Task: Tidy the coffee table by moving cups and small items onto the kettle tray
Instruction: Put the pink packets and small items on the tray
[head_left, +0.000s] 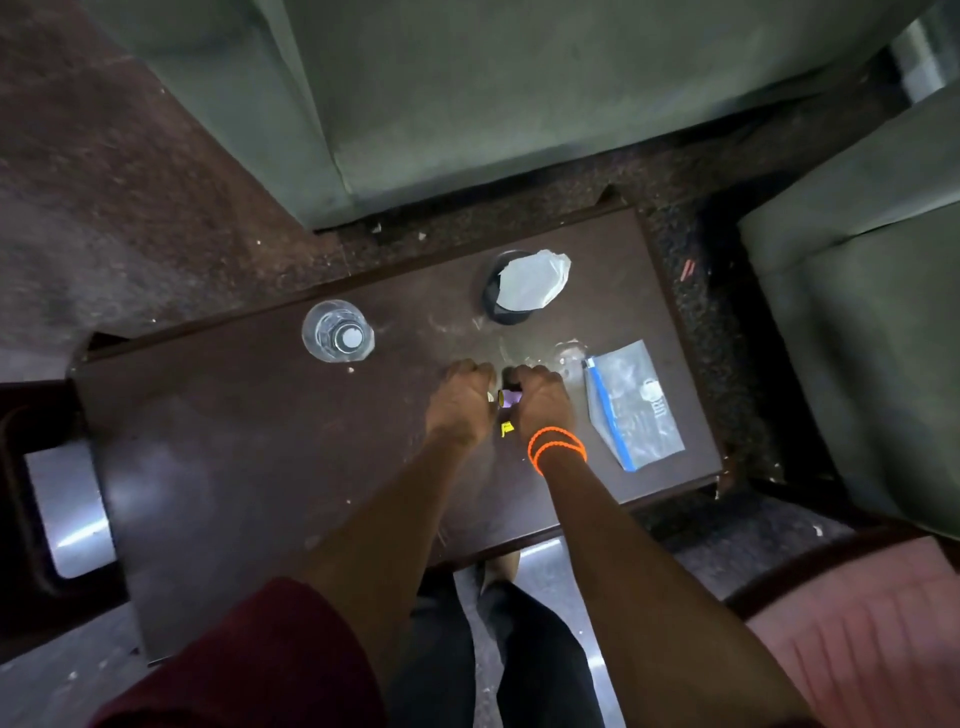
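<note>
Both my hands meet at the middle of the dark brown coffee table (249, 447). My right hand (540, 402), with orange bands on the wrist, curls its fingers round a small purple and yellow item (508, 400). My left hand (462, 400) is curled beside it and touches the same item; what lies under its fingers is hidden. A clear plastic water bottle (337, 332) stands at the table's far left. A dark cup (506, 306) with a white crumpled wrapper (532, 283) on top stands at the far edge. No kettle tray is in view.
A clear zip bag with a blue strip (631, 405) lies at the table's right. Grey-green sofas (467, 104) stand behind and to the right (872, 338). A dark tray-like frame with a shiny surface (67, 509) sits low at the left. A pink cushion (857, 634) is at the lower right.
</note>
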